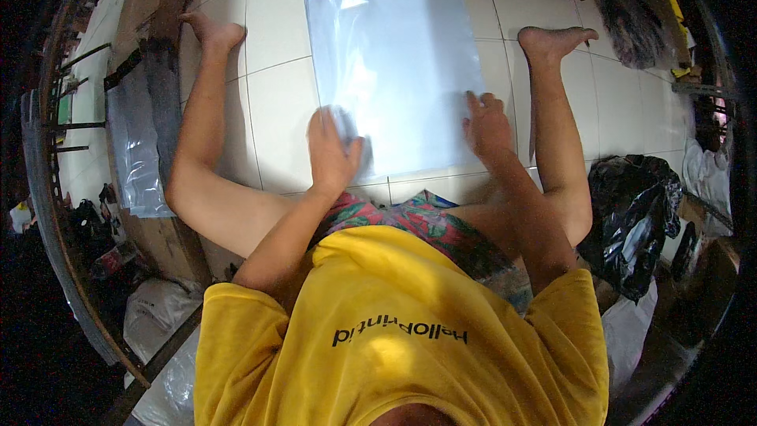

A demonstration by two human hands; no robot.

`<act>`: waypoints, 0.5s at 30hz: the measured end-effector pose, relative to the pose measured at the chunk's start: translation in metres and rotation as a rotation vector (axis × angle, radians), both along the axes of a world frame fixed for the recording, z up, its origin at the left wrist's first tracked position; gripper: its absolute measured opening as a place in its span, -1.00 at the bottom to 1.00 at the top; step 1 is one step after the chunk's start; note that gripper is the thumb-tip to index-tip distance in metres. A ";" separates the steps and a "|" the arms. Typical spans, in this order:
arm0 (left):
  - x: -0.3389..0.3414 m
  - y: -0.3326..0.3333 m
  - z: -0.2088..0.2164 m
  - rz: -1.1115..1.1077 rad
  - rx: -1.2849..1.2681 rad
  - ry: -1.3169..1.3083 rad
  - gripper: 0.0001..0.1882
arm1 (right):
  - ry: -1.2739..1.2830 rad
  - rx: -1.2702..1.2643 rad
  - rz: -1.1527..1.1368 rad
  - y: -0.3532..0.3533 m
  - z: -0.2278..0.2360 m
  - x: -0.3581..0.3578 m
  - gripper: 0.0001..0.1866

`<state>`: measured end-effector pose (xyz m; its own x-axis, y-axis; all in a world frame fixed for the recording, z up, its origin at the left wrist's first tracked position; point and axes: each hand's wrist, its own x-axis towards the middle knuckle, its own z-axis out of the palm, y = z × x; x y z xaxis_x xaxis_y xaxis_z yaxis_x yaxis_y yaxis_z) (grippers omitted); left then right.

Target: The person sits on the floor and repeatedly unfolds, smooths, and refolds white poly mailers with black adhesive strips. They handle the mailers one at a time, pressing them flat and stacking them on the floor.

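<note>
A glossy pale plastic mailing bag (pixel 394 63) with a black strip along its far edge lies flat on the tiled floor between my legs. My left hand (pixel 333 151) rests at its near left edge, fingers stretched forward and thumb apart, slightly blurred. On the opposite side, my right hand (pixel 489 128) is at the bag's right edge, its fingers apart and a little bent. Neither hand shows anything gripped in it.
Left of my leg, more grey plastic bags (pixel 140 142) lie on a wooden plank (pixel 154 24). A crumpled black plastic bag (pixel 631 209) sits beside my right knee. Metal rack bars (pixel 83 125) stand at far left, and clear wrapped bundles (pixel 162 315) lie behind on the left.
</note>
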<state>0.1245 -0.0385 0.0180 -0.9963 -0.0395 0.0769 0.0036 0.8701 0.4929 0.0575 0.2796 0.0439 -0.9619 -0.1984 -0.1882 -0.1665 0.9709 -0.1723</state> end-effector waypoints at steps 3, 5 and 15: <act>-0.014 0.018 0.041 -0.685 -0.053 -0.085 -0.11 | -0.088 0.025 0.149 -0.023 -0.002 0.010 -0.65; -0.015 0.018 0.035 -0.944 -0.153 -0.158 -0.11 | -0.021 0.069 0.170 -0.025 -0.006 0.013 -0.63; -0.010 0.017 -0.016 -1.137 -0.364 -0.163 -0.37 | 0.342 -0.334 0.231 -0.092 -0.020 0.015 -0.47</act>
